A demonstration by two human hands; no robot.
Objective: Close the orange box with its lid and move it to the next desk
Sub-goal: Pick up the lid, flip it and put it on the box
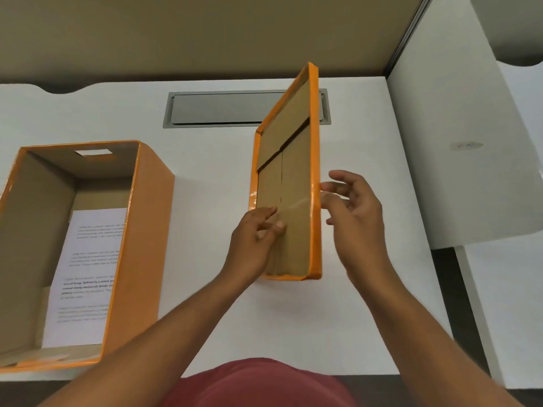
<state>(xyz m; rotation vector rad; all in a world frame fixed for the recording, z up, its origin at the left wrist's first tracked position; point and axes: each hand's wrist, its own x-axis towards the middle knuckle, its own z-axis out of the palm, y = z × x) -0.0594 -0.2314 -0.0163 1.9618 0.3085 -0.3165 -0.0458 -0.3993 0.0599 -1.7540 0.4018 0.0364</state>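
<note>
So right now I've got the lid (289,183) tipped up on its long edge in the middle of the frame, brown cardboard inside facing left toward the orange box (141,245). My left hand (252,239) is pressed flat against that inner face, fingers extended rather than curled around anything, and my right hand (357,212) sits just beside the lid's right rim with its grip loosely apart, fingertips at the orange edge; can't tell if they're really pinching it. The box sits open at the lower left of the frame on the white tabletop (205,160), well apart from the lid, with a printed sheet (88,268) lying inside. Its long axis runs top-to-bottom in frame, roughly like the lid's. So I reckon the lid needs to travel left and tip flat, open side down, and the left hand is the nearer one.
</note>
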